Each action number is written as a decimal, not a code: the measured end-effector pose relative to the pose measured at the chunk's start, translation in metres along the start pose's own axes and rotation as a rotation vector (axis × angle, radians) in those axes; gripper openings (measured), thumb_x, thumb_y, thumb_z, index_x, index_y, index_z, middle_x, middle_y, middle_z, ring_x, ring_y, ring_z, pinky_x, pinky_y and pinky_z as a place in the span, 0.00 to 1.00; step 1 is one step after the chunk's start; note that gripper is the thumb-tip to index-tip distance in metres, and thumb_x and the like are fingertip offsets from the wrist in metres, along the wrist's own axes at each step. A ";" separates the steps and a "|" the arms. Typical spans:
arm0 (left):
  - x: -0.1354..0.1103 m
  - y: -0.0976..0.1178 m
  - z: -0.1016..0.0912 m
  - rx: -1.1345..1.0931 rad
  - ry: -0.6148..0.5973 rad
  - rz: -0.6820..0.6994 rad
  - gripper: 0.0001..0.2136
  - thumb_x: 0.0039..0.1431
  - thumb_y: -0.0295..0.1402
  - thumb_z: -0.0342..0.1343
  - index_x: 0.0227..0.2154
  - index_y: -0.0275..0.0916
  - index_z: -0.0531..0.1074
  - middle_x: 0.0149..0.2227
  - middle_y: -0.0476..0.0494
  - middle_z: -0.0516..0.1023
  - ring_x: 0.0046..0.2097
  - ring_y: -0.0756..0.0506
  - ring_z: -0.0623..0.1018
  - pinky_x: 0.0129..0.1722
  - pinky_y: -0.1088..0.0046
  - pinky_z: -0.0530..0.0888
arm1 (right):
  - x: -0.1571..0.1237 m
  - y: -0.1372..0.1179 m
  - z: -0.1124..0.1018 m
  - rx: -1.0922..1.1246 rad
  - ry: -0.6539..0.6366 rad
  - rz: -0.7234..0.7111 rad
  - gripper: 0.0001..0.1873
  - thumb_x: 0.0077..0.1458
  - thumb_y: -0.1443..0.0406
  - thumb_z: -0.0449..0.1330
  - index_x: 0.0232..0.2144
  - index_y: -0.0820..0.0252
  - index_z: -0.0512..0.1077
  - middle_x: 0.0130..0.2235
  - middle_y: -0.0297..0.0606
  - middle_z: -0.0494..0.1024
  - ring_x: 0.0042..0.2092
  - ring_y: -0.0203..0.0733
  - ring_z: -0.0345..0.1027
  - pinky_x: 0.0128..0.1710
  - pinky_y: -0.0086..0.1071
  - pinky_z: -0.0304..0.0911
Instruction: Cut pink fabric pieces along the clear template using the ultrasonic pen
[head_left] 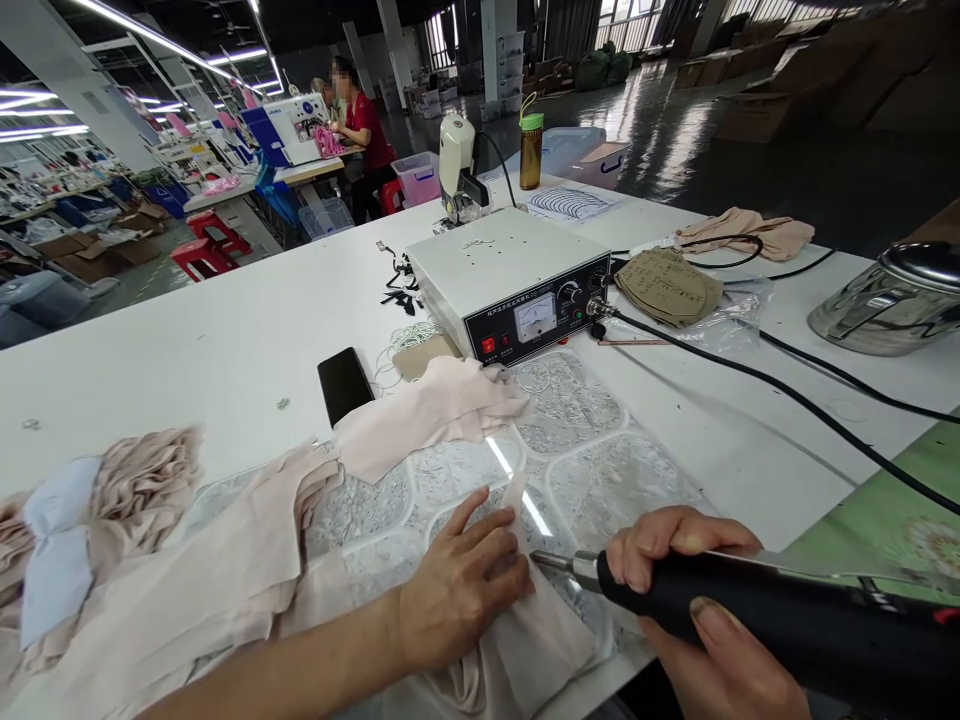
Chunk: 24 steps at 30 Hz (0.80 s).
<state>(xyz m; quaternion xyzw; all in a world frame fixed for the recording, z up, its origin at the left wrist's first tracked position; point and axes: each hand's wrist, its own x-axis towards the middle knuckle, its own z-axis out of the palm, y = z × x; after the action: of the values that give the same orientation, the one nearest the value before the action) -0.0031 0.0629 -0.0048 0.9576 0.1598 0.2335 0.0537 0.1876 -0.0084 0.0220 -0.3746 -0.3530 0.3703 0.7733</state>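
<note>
My left hand (465, 590) presses and holds a strip of thin pale pink fabric (551, 630) on a clear-topped, stone-patterned mat (607, 480). Its fingers are bent together over the cloth, the index finger a little extended. Wrapped round a black handheld ultrasonic welding tool (780, 610) is my right hand (731, 655). The tool's narrow metal tip points left and lies at the fabric's edge beside my left fingertips; I cannot tell whether it touches. A stack of pink fabric pieces (210, 560) lies left of my forearm, and another pink piece (427, 410) lies ahead.
An ultrasonic control box (517, 270) stands ahead, a black cable (787, 385) running from it to the right. Nearby are a phone (345, 385), brown card pieces (667, 285), a metal-lidded pot (892, 300) and a bottle (531, 150). A person in red (364, 130) sits at a sewing machine.
</note>
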 end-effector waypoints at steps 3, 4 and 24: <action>0.000 0.000 0.000 0.004 0.008 0.001 0.09 0.69 0.28 0.48 0.35 0.35 0.72 0.33 0.45 0.76 0.52 0.43 0.76 0.64 0.54 0.61 | 0.000 -0.004 0.001 -0.019 -0.040 0.023 0.05 0.55 0.60 0.60 0.33 0.53 0.68 0.29 0.34 0.67 0.27 0.37 0.65 0.26 0.36 0.69; 0.000 0.000 0.000 0.006 0.007 0.000 0.09 0.69 0.28 0.48 0.35 0.35 0.72 0.33 0.45 0.76 0.52 0.43 0.76 0.64 0.54 0.62 | 0.000 -0.005 0.002 -0.025 -0.047 0.025 0.05 0.56 0.60 0.60 0.33 0.52 0.68 0.29 0.34 0.67 0.27 0.37 0.65 0.26 0.36 0.69; -0.003 0.000 0.005 0.012 0.044 0.005 0.10 0.68 0.27 0.48 0.33 0.34 0.72 0.33 0.45 0.75 0.51 0.43 0.76 0.64 0.54 0.61 | 0.000 -0.001 0.002 -0.065 -0.089 -0.007 0.05 0.56 0.60 0.59 0.33 0.53 0.67 0.29 0.33 0.68 0.28 0.37 0.66 0.28 0.37 0.69</action>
<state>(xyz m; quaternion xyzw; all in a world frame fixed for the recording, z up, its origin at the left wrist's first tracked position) -0.0031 0.0620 -0.0104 0.9530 0.1600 0.2537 0.0437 0.1859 -0.0086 0.0242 -0.3813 -0.4003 0.3724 0.7454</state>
